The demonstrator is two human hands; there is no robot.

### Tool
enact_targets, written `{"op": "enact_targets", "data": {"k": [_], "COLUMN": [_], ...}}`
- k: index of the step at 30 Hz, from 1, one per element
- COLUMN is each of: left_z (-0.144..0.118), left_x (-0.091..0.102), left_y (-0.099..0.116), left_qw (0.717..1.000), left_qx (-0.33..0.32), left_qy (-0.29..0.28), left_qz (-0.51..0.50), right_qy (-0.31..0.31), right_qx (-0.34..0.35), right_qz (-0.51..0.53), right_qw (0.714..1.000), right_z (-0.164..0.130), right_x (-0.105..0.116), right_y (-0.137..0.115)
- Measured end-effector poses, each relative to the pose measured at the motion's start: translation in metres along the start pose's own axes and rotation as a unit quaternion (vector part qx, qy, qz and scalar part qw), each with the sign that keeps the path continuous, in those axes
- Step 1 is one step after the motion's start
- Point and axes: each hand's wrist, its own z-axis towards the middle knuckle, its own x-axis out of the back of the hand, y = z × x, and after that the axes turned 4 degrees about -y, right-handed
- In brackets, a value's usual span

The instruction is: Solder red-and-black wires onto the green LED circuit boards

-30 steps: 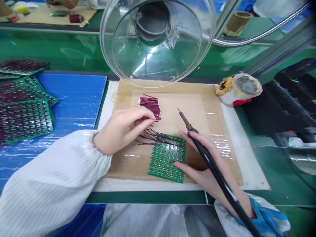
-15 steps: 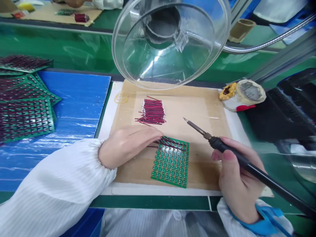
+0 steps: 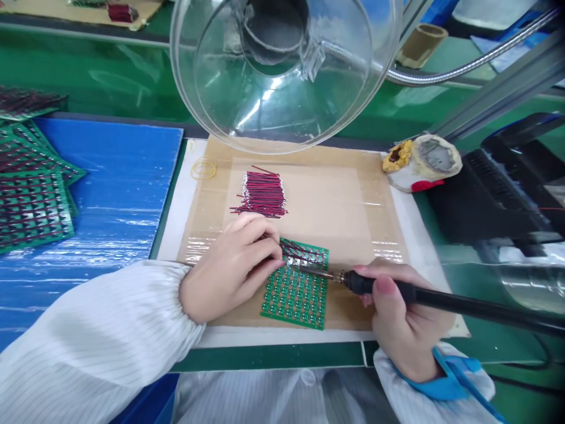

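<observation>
A small green circuit board (image 3: pixel 295 294) lies on a taped cardboard mat (image 3: pixel 344 206), with red and black wires (image 3: pixel 304 250) lying across its top rows. My left hand (image 3: pixel 229 268) pinches a wire at the board's upper left edge. My right hand (image 3: pixel 404 318) grips a black soldering iron (image 3: pixel 441 300) like a pen. Its tip (image 3: pixel 304 268) lies across the board, touching near my left fingertips. A loose bundle of red wires (image 3: pixel 261 193) rests on the mat just beyond my left hand.
A clear dome-shaped hood (image 3: pixel 282 70) on a flexible hose hangs over the mat's far edge. A solder tip cleaner (image 3: pixel 421 160) sits at the right. Stacked wired boards (image 3: pixel 30 188) lie on a blue sheet (image 3: pixel 119 176) at left. A black unit (image 3: pixel 498 188) stands on the right.
My right hand swung the soldering iron down and left, bringing its tip onto the board. My left hand left the wire bundle and now pinches a wire at the board.
</observation>
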Motion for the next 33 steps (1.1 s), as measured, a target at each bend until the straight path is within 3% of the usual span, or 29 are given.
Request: {"op": "enact_targets", "data": {"k": [13,20,33], "left_z": [0.0000,-0.0010,-0.0003], "left_x": [-0.0021,-0.0020,-0.0026], "left_y": [0.0032,0.0040,0.0054], "left_qw": [1.000,0.999,0.998], "left_qx": [0.027,0.028,0.053], "left_qy": [-0.002,-0.010,-0.007], "left_qz": [-0.001,0.013,-0.016], "right_qy": [-0.068,0.016,-0.018], "right_qx": [0.008,0.019,-0.002], "right_qz": [-0.013,0.020,-0.008], "right_qw": [0.998,0.999,1.000], "right_z": [0.0011,0.0012,0.0025], "right_x": [0.0032,-0.0016,-0.0015], "right_y": [-0.0002,-0.0005,-0.0006]}}
